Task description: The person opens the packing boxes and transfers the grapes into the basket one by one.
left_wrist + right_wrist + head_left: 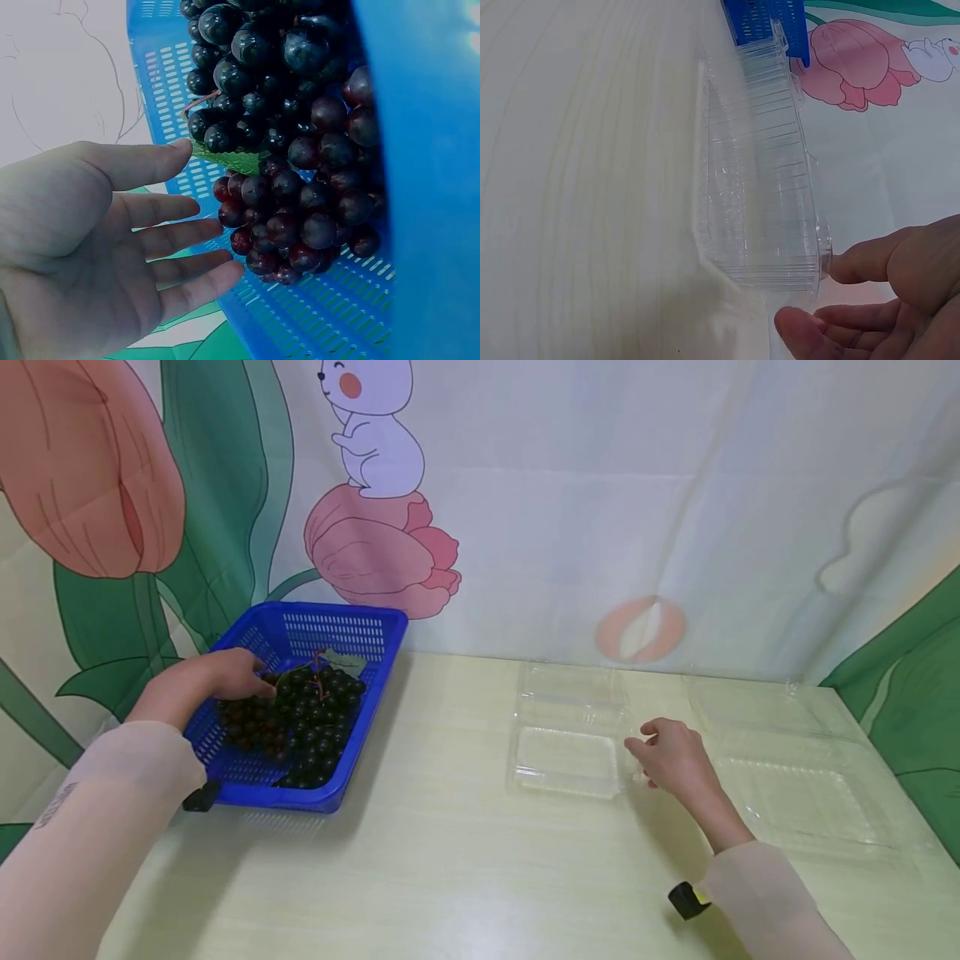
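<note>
A blue plastic basket (285, 795) on the left holds black grapes (322, 727) and a bunch of reddish grapes (251, 727). My left hand (228, 674) reaches over the basket's left side. In the left wrist view its fingers are extended, with fingertips close beside the reddish grapes (292, 217) and nothing in the grasp. To the right, my right hand (675, 757) is at the right edge of a clear plastic box (567, 760) with its lid open. In the right wrist view the thumb is at the box's rim; whether it touches is unclear. The other fingers are loosely bent.
Another clear plastic box (802, 802), larger and opened, lies at the right of the pale table (442, 860). A printed curtain (540, 527) hangs behind the table. A green leaf (345, 662) lies among the black grapes in the basket.
</note>
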`<state>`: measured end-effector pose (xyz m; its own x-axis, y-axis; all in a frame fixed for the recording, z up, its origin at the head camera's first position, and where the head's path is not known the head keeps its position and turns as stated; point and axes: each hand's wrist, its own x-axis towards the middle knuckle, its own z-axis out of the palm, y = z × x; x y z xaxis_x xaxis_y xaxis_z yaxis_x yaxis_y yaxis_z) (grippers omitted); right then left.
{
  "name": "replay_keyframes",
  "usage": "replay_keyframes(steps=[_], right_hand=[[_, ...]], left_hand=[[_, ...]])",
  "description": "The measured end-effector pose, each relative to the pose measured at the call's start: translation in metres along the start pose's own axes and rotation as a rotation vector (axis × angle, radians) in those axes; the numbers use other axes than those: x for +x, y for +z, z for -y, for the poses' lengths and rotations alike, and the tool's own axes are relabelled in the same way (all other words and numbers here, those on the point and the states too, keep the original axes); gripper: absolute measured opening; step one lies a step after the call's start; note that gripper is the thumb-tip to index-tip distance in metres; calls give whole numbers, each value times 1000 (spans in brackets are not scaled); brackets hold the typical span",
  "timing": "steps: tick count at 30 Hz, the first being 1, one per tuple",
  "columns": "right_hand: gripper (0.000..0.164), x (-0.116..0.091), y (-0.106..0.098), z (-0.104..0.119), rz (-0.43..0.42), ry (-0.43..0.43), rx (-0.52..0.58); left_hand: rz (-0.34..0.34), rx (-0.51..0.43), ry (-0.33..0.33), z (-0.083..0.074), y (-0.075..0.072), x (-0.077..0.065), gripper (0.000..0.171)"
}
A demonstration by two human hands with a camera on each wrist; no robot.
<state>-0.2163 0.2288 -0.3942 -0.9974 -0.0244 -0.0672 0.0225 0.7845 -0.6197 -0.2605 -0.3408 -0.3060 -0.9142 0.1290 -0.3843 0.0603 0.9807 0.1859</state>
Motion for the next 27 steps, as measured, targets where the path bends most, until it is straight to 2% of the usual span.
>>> replay_keyframes(steps=[10, 19, 27], right_hand=[[50, -5, -3, 1, -20, -68, -71], [54, -12, -6, 2, -28, -114, -59], [58, -17, -9, 3, 4, -167, -69]], left_hand=[[-88, 5, 42, -6, 1, -11, 68], [-182, 13, 74, -29, 0, -24, 69], [-208, -78, 74, -49, 3, -34, 79]])
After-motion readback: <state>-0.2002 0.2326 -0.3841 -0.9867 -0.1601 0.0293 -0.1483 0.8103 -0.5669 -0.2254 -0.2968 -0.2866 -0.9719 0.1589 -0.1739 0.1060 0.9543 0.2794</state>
